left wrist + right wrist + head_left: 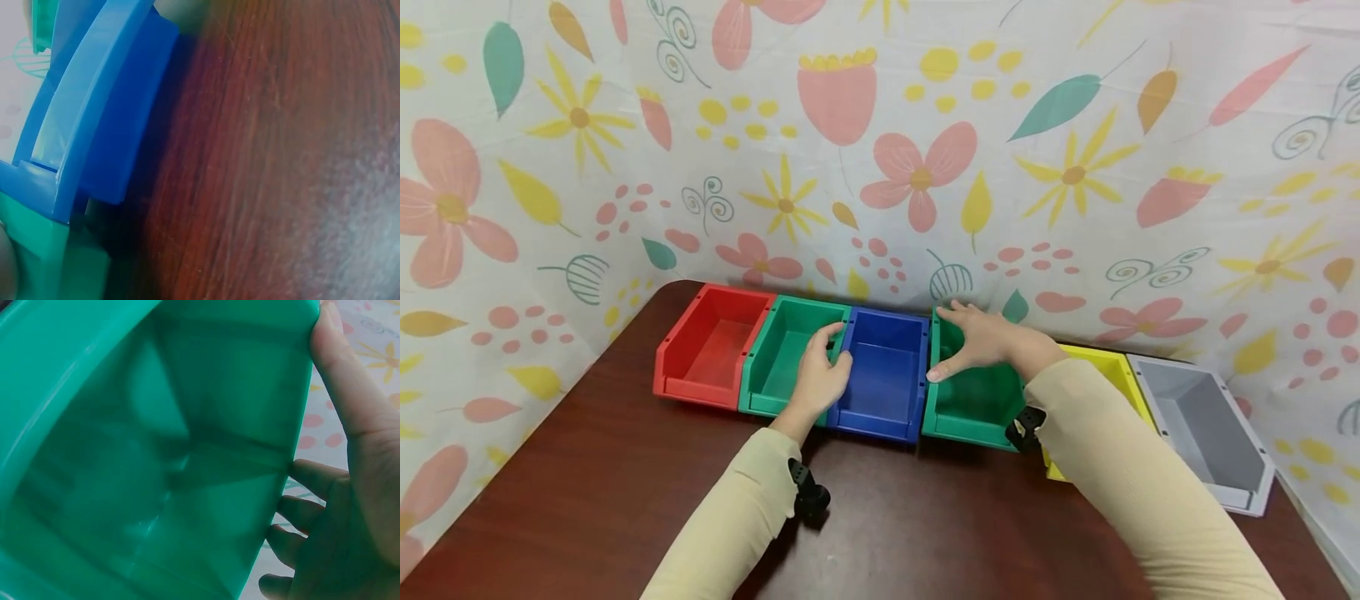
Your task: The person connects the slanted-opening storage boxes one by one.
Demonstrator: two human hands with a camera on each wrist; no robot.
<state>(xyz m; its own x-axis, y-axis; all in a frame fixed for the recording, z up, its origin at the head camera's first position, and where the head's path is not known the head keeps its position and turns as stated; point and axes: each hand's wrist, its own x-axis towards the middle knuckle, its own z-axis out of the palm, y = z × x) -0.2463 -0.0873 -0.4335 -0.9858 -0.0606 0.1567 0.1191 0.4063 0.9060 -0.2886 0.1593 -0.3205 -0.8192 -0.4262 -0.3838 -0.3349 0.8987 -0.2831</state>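
Observation:
In the head view my left hand [822, 379] hovers over the seam between the left green bin [786, 350] and the blue bin [883, 375], thumb and index finger apart and bent, nothing visible between them. My right hand [981, 340] spreads over the right green bin [973, 408], its thumb near the left rim and its fingers towards the back. From the right wrist, the fingertips and thumb [350, 375] are right at that bin's rim, wide apart. The left wrist view shows the blue bin's front lip [81, 106] above the table.
A red bin [715, 342] stands at the row's left end. Right of the green bin are a yellow bin [1108, 367], partly hidden by the right sleeve, and a grey bin [1202, 425]. The bins line the back of a dark wooden table [880, 517], before a flower-patterned cloth [925, 108].

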